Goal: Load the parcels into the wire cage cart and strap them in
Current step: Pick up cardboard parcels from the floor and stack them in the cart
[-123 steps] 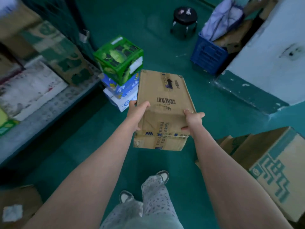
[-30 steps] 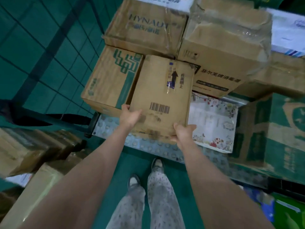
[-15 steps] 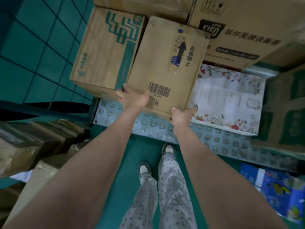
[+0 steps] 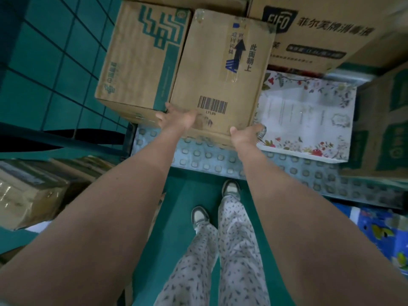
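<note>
Gripping the barcoded carton at its near corners with left hand and right hand, curled around the edge, probably to steer it in squarely. Lies just ahead of both hands, low over the studded cart floor, wedged between green-printed box beyond the left hand and floral parcel just beside the right, seemingly for tight packing before strapping.

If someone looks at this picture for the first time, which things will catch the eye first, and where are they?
First comes the brown barcode parcel in the centre, marked with a black arrow and held at its near corners by the left hand and the right hand. It is close beside a green-printed carton on its left, over the cart's studded floor. To its right lies a flat white parcel with a flower pattern.
</note>
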The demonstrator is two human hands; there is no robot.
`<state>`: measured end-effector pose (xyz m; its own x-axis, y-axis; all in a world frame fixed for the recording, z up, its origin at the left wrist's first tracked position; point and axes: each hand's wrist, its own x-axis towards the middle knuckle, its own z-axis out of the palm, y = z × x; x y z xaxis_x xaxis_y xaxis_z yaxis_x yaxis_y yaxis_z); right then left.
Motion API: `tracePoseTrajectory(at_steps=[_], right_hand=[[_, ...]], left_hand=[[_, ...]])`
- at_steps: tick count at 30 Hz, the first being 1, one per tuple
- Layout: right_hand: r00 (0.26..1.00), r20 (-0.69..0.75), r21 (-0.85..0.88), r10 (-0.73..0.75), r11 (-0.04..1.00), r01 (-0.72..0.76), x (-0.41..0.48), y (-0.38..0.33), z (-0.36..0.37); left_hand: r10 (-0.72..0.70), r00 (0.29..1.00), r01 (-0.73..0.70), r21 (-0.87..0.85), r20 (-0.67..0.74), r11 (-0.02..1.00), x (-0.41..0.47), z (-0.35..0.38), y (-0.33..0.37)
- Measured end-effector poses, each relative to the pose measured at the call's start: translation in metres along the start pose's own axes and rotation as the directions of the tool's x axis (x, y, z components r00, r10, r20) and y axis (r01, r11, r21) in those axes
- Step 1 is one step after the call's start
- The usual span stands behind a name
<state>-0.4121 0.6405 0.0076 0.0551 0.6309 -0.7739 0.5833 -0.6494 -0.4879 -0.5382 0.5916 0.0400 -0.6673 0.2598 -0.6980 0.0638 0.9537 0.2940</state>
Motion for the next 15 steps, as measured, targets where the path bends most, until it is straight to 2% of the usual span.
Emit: tracePoseTrajectory(at_steps=[3,6,8,10,15], right_hand=[[1.0,0.018,-0.119,0.01,0.993,-0.008,-0.006,-0.01,-0.014],[0.998,-0.009,-0.22,-0.057,0.974,0.054,-0.022,-0.023,-0.029],[0.995,-0.006,-0.229,-0.097,0.969,0.093,-0.034,-0.034,-0.039],[0.989,0.006,-0.197,-0.148,0.97,0.146,-0.048,-0.045,-0.052],[0.957,0.011,0.069,-0.29,0.955,0.289,-0.097,-0.056,-0.095]], left_hand=[[-0.006,1.0,0.006,0.024,-0.002,1.0,-0.013,-0.007,0.007],[0.019,1.0,-0.018,0.021,-0.013,1.0,-0.031,-0.018,0.018],[0.05,0.999,-0.05,0.009,-0.007,0.999,-0.046,-0.026,0.026],[0.136,0.991,-0.136,-0.011,0.001,0.991,-0.067,-0.034,0.033],[0.42,0.907,-0.413,-0.139,0.018,0.9,-0.127,-0.047,0.057]])
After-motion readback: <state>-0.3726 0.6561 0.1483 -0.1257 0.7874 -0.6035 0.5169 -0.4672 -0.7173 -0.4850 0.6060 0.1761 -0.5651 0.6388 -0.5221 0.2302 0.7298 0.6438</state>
